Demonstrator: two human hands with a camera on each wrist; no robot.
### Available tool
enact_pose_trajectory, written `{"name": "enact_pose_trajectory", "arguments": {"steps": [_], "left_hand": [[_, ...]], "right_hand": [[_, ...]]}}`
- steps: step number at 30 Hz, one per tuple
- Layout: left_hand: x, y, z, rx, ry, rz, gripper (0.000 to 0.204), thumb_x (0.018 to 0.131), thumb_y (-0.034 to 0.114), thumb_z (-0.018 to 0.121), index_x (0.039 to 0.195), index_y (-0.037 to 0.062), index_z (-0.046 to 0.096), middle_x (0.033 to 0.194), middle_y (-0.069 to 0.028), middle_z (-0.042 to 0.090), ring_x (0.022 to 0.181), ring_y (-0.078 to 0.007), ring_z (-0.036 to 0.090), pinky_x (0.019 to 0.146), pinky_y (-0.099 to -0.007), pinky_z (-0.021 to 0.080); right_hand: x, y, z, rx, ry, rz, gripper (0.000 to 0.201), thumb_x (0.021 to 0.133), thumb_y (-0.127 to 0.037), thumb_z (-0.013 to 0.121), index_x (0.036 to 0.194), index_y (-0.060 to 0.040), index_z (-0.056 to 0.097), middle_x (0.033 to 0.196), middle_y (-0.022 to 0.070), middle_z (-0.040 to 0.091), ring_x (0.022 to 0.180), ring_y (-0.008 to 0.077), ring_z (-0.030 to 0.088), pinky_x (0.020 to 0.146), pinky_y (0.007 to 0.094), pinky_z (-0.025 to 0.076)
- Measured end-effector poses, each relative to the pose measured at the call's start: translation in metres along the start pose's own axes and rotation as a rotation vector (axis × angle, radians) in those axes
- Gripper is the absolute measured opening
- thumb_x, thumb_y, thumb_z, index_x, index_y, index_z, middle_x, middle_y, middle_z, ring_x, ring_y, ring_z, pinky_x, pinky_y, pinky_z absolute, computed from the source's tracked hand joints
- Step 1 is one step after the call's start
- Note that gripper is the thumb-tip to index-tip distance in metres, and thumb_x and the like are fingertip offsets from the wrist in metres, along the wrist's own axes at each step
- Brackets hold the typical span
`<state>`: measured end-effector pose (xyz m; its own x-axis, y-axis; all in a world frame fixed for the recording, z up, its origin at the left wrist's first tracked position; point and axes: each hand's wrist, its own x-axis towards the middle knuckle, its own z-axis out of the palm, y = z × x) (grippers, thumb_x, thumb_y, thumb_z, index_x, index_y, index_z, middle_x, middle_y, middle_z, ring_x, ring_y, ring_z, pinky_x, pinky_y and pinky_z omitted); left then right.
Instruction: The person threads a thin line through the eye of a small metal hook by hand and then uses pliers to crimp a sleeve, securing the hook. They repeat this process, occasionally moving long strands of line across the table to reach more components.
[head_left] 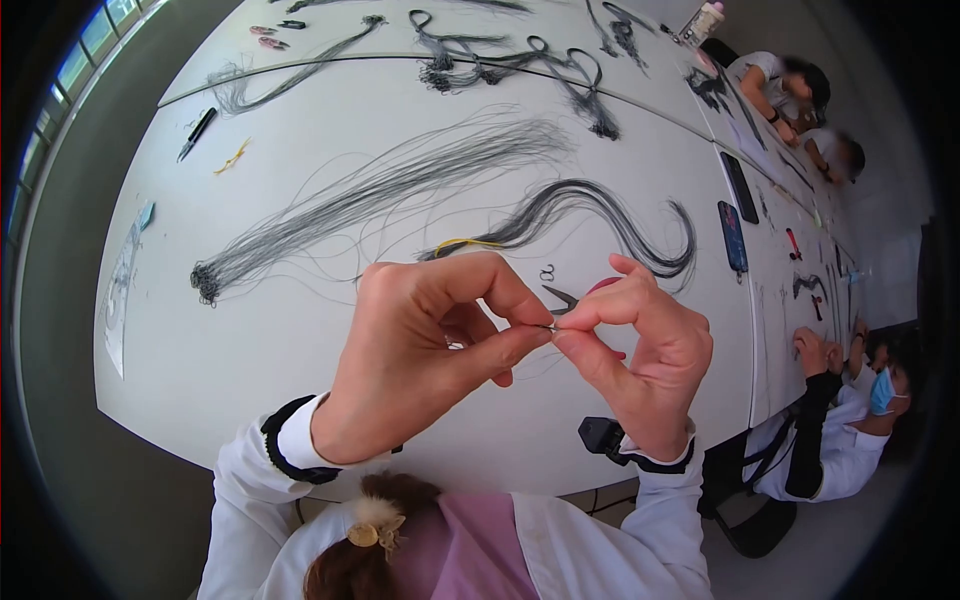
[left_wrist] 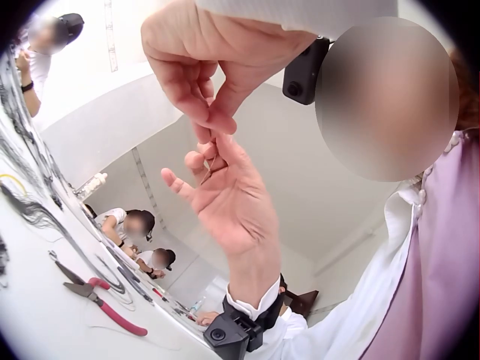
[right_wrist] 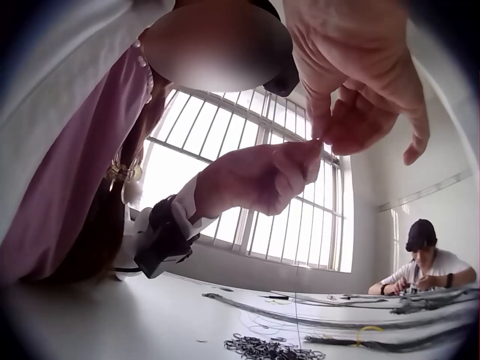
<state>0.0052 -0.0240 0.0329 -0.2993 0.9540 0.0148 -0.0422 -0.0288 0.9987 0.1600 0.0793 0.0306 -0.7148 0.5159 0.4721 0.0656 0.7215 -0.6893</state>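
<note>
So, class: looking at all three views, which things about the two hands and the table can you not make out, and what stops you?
- The tiny item pinched between the left hand and the right hand: too small in the head view; in both wrist views the fingertips cover it.
- The pliers: in the head view the hands hide all but the tip.
- The far end of the table: cut off by the top edge of the head view.

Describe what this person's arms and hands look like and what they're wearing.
Both hands, left hand and right hand, are bare, without gloves or rings. White sleeves end in dark-edged cuffs. A small black camera is strapped at each wrist.
</note>
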Motion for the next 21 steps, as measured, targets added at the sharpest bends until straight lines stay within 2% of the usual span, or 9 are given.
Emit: {"name": "enact_pose_trajectory", "arguments": {"steps": [1,6,11,15,18,21], "left_hand": [[0.0002,-0.0005,-0.0003,0.01,-0.005,0.001,0.006,0.076,-0.006,0.067,0.076,-0.002,0.062,0.073,-0.006,0.065,0.057,-0.0085,0.06,0.05,-0.0202,0.05],[0.0011,-0.0007,-0.0006,0.029,-0.016,0.017,0.006,0.076,-0.006,0.067,0.077,-0.002,0.062,0.074,-0.0067,0.064,0.058,-0.0085,0.06,0.051,-0.0201,0.05],[0.0026,-0.0043,-0.0063,0.004,0.033,0.158,0.01,0.074,-0.005,0.07,0.08,-0.0029,0.062,0.08,-0.0091,0.065,0.06,-0.0087,0.06,0.052,-0.0198,0.05],[0.0031,0.0008,-0.0018,0.097,0.033,0.133,0.012,0.073,-0.004,0.071,0.082,-0.0035,0.062,0.081,-0.0095,0.065,0.06,-0.0096,0.061,0.052,-0.0202,0.051],[0.0015,-0.0047,0.0018,0.123,-0.006,0.18,0.011,0.073,-0.005,0.071,0.08,-0.004,0.063,0.081,-0.0101,0.065,0.061,-0.0105,0.061,0.051,-0.0204,0.051],[-0.0003,-0.0054,0.0015,0.127,-0.018,0.135,0.009,0.073,-0.006,0.07,0.078,-0.0048,0.063,0.079,-0.0109,0.065,0.06,-0.0111,0.061,0.05,-0.0205,0.05]], "right_hand": [[0.0,0.0009,0.0004,0.02,0.009,0.023,0.011,0.071,-0.006,0.073,0.074,-0.0107,0.064,0.068,-0.003,0.065,0.063,0.0094,0.06,0.09,0.0468,0.038],[-0.0011,0.0037,-0.0006,0.043,0.017,0.058,0.01,0.071,-0.006,0.072,0.072,-0.0098,0.063,0.067,-0.0035,0.064,0.062,0.0091,0.059,0.092,0.0475,0.037],[-0.0032,0.0057,-0.0015,0.04,0.05,0.086,0.01,0.071,-0.006,0.072,0.072,-0.0092,0.063,0.067,-0.0033,0.064,0.061,0.009,0.059,0.093,0.0484,0.036],[-0.0036,0.0037,-0.0015,0.086,0.063,0.088,0.009,0.073,-0.004,0.072,0.074,-0.0091,0.064,0.068,-0.0031,0.065,0.062,0.0086,0.06,0.094,0.0484,0.036],[-0.0044,0.0017,-0.0014,0.088,0.046,0.079,0.01,0.073,-0.004,0.073,0.074,-0.0091,0.065,0.069,-0.0032,0.065,0.064,0.0084,0.061,0.094,0.0484,0.035],[-0.0045,0.0004,-0.0016,0.092,0.032,0.082,0.01,0.073,-0.004,0.074,0.074,-0.0091,0.065,0.07,-0.0034,0.066,0.065,0.0084,0.062,0.093,0.0489,0.036]]}}
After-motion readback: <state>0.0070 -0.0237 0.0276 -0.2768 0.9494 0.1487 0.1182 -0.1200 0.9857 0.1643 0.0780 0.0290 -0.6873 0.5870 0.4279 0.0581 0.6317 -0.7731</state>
